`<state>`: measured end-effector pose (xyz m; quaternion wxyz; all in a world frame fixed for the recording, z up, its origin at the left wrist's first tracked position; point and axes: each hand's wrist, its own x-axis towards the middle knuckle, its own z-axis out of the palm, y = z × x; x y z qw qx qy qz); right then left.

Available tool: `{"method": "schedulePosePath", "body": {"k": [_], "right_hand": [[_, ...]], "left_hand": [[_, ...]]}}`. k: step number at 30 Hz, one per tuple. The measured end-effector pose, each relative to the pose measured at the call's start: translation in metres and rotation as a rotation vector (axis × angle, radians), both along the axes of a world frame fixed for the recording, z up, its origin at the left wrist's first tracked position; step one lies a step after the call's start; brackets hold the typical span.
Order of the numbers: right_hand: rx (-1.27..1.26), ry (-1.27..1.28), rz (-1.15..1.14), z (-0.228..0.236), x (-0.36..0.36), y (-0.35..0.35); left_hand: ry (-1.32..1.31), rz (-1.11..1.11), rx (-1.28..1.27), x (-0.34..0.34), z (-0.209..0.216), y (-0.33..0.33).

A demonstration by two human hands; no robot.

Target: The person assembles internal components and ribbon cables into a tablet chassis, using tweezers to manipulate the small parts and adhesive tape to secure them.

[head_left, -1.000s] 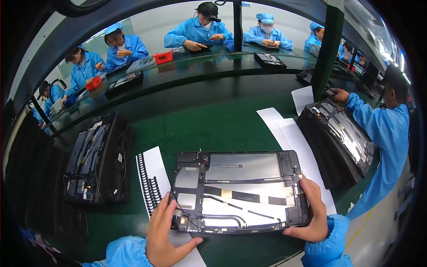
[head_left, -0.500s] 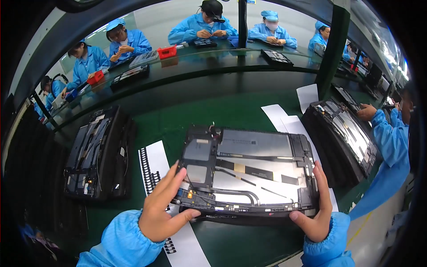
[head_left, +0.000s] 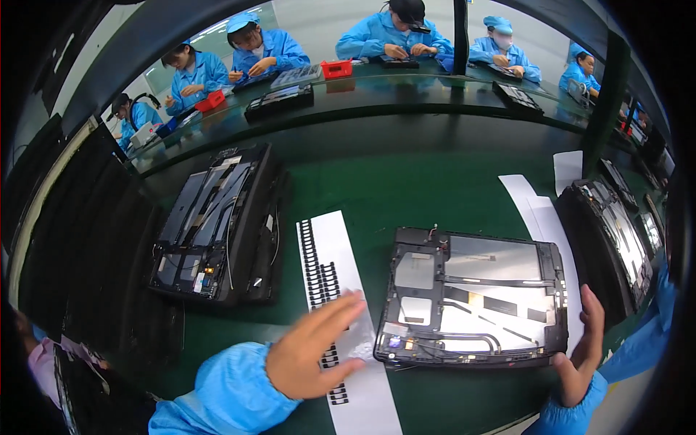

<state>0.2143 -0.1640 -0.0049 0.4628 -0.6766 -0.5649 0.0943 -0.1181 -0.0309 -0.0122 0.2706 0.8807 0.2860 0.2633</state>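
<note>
In the head view, an opened tablet (head_left: 471,308), its inner parts facing up, sits over the green table (head_left: 406,167), right of a white sheet (head_left: 339,254) with black tabs. The left hand (head_left: 312,355) is spread, holding nothing, above the sheet, just short of the tablet's left side. The right hand (head_left: 583,351) is open too, thumb by the tablet's near right corner, visible fingers just beside its edge. Similar tablets (head_left: 206,217) lie stacked to the left.
</note>
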Motion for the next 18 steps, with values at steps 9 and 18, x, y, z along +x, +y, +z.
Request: {"method": "schedulePosePath", "body": {"k": [9,18], "right_hand": [[-0.131,-0.276,0.659,0.045,-0.145,0.142],[-0.43,-0.64,0.484,0.001,-0.215,0.216]], "left_hand": [[0.241,0.228,0.301,-0.031,-0.031,0.028],[0.194,0.197,0.352,-0.016,-0.05,0.028]]}}
